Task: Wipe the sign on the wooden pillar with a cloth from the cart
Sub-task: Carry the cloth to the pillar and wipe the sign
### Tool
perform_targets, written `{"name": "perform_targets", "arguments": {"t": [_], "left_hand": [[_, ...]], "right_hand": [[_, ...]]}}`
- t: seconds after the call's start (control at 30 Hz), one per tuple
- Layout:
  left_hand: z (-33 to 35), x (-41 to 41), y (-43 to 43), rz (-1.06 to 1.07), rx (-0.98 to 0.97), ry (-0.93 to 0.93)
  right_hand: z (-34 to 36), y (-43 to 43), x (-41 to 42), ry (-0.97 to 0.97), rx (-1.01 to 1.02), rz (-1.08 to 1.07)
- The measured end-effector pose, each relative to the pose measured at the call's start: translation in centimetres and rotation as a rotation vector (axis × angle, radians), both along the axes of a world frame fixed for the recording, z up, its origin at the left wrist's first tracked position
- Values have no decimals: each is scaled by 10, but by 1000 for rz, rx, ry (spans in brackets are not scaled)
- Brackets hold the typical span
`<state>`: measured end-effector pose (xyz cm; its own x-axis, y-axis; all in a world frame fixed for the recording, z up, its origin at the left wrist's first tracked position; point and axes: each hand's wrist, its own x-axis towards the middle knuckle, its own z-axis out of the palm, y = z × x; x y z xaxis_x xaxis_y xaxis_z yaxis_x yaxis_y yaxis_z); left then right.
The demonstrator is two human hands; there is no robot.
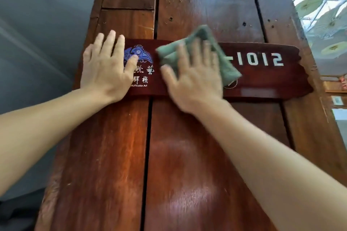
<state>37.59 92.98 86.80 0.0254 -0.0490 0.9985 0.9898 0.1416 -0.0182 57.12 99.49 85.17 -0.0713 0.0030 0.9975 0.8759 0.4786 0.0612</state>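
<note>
The dark red wooden sign (262,78) lies across the front of the brown plank pillar (187,155). The left hand (105,69) rests flat on the sign's left end. Right of it, the right hand (195,78) presses the folded green cloth (227,67) against the sign's middle.

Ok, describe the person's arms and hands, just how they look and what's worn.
Both forearms are bare, with no sleeve in view. The left hand and the right hand wear no gloves, and no rings, watch or bracelet show. The nails look short and unpainted. The right hand is motion-blurred, so fine detail is unclear.
</note>
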Motion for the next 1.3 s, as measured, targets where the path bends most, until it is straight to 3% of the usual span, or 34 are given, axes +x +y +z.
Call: {"name": "perform_targets", "arguments": {"t": [0.1, 0.17, 0.33, 0.4, 0.53, 0.6, 0.63, 0.7, 0.8, 0.87, 0.93, 1.0, 1.1, 1.17, 1.23, 1.3], "left_hand": [[1, -5, 1, -21, -12, -48], [0, -5, 2, -36, -20, -38], [-2, -1, 3, -66, 1, -44], [-3, -1, 4, -73, 7, -31], [-1, -6, 3, -75, -1, -2], [-1, -8, 3, -63, -4, 2], [-1, -8, 3, -60, -1, -1], [-2, -6, 3, -54, -1, -6], [-4, -2, 3, -37, -8, -4], [-3, -1, 4, -29, -4, -2], [-1, -1, 5, -36, 11, 3], [-1, -4, 6, -45, 21, 8], [-2, -10, 6, -65, 19, 21], [0, -11, 7, -59, 17, 32], [0, -11, 7, -54, 9, 29], [-4, -11, 6, -60, 6, 18]], "right_hand": [[-19, -3, -7, -409, 157, 2], [8, 7, 28, -432, 130, -44], [58, 23, 99, 297, -282, -89], [48, 15, 63, 342, -264, -71], [-15, -3, -23, -186, 114, -25], [-20, -1, -4, -434, 163, -32], [-12, 5, 21, -462, 156, -62], [9, 25, 86, -287, 60, -93], [23, 49, 176, 283, -229, -77], [19, 52, 186, 573, -355, -21], [10, 47, 159, 690, -372, -10], [-10, 39, 119, 522, -259, -43], [-47, 35, 96, -166, 6, -40], [-40, 40, 130, -440, 71, -103], [-19, 53, 175, -303, -16, -144], [-4, 62, 209, 26, -189, -119]]}}
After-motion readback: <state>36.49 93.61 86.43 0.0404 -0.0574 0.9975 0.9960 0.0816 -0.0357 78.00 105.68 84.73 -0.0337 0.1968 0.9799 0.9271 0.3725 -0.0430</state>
